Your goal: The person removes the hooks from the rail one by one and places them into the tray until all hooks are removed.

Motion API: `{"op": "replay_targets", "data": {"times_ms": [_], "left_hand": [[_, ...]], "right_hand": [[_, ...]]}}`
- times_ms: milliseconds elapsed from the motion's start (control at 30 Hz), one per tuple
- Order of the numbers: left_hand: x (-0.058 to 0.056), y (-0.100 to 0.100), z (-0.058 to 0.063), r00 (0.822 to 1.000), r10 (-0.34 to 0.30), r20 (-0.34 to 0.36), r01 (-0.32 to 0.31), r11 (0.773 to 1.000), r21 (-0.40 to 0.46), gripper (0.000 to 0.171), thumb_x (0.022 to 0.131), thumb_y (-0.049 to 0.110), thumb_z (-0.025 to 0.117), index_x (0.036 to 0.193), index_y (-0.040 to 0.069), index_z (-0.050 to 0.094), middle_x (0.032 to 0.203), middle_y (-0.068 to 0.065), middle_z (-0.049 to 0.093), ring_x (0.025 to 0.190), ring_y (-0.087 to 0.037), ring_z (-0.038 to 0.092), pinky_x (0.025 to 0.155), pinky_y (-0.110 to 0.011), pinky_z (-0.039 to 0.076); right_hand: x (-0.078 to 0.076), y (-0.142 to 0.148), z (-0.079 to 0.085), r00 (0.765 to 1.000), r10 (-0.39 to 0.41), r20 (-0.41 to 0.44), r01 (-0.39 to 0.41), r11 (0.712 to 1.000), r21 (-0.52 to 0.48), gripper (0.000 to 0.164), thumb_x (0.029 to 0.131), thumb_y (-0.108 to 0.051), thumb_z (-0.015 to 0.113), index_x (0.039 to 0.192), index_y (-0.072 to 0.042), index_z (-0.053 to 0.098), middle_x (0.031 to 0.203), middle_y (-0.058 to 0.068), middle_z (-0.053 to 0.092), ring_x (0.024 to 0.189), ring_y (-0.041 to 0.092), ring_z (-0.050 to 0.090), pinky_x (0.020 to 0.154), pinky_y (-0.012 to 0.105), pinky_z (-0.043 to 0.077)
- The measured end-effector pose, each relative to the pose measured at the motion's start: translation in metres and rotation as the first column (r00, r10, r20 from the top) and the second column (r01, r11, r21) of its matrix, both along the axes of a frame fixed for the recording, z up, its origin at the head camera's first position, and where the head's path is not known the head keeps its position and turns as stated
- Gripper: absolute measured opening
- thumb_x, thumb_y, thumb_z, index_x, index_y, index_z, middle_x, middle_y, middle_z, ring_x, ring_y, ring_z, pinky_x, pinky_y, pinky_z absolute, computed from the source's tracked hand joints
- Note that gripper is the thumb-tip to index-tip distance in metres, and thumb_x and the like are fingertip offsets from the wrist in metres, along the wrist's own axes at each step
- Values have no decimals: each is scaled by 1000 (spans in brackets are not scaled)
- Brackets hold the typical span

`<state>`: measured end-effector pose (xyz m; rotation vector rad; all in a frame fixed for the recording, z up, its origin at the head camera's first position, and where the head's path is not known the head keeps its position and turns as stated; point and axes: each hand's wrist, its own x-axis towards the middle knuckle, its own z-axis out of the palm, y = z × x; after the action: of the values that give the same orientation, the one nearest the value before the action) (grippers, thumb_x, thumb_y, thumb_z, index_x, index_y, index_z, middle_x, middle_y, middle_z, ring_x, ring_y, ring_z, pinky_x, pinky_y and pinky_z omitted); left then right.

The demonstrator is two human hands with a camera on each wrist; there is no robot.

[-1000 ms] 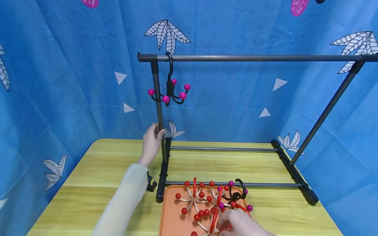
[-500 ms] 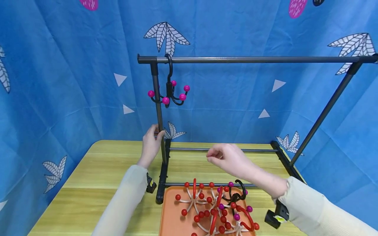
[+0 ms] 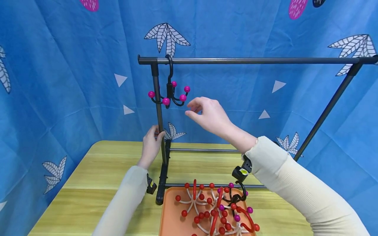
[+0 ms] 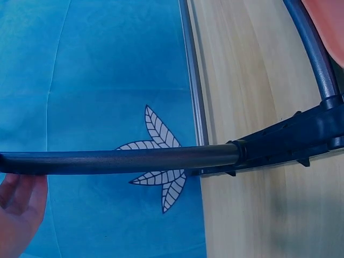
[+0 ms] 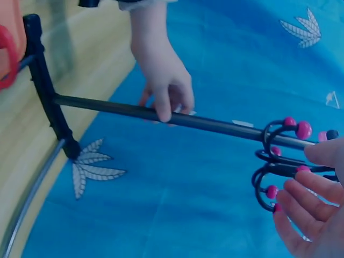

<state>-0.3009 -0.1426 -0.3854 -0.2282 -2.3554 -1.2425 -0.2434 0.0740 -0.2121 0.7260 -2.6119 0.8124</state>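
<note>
My left hand (image 3: 151,141) grips the dark left post (image 3: 159,119) of a garment rack, thumb in front and fingers behind; its fingers also show at the post in the left wrist view. From the left end of the rack's top bar (image 3: 251,61) hangs a black multi-arm hook hanger (image 3: 169,89) with pink ball tips. Just right of that hanger, my right hand (image 3: 211,114) is raised with loosely bent fingers and holds nothing. In the right wrist view, the right fingers (image 5: 309,201) overlap the pink-tipped hanger's arms.
An orange tray (image 3: 171,226) at the front holds several white hook hangers (image 3: 193,200) with red hooks and red balls, plus a black hook hanger (image 3: 235,198) with purple tips. The rack's feet stand on the wooden table (image 3: 88,177), with a blue curtain (image 3: 230,124) behind.
My right hand has risen from the tray, empty, up and leftward to beside the hanging black hook hanger. The left hand stays on the post.
</note>
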Motion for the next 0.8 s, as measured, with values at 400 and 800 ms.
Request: {"op": "replay_targets", "data": {"times_ms": [400, 800], "left_hand": [[-2, -1, -3, 1000, 0, 26, 0, 1000, 7, 29, 93, 29, 51, 113, 9, 51, 100, -8, 55, 95, -24, 57, 74, -41, 50], [-3, -1, -5, 999, 9, 31, -9, 1000, -2, 27, 93, 28, 51, 112, 9, 51, 100, -9, 56, 95, -25, 57, 71, -40, 50]], "right_hand": [[-26, -30, 35, 991, -98, -95, 86, 989, -119, 39, 87, -37, 59, 118, -13, 57, 112, 2, 60, 97, 12, 58, 81, 28, 48], [-42, -58, 57, 992, -120, -33, 104, 949, -298, 28, 89, -28, 58, 113, -13, 60, 108, -1, 63, 99, 9, 57, 82, 22, 46]]}}
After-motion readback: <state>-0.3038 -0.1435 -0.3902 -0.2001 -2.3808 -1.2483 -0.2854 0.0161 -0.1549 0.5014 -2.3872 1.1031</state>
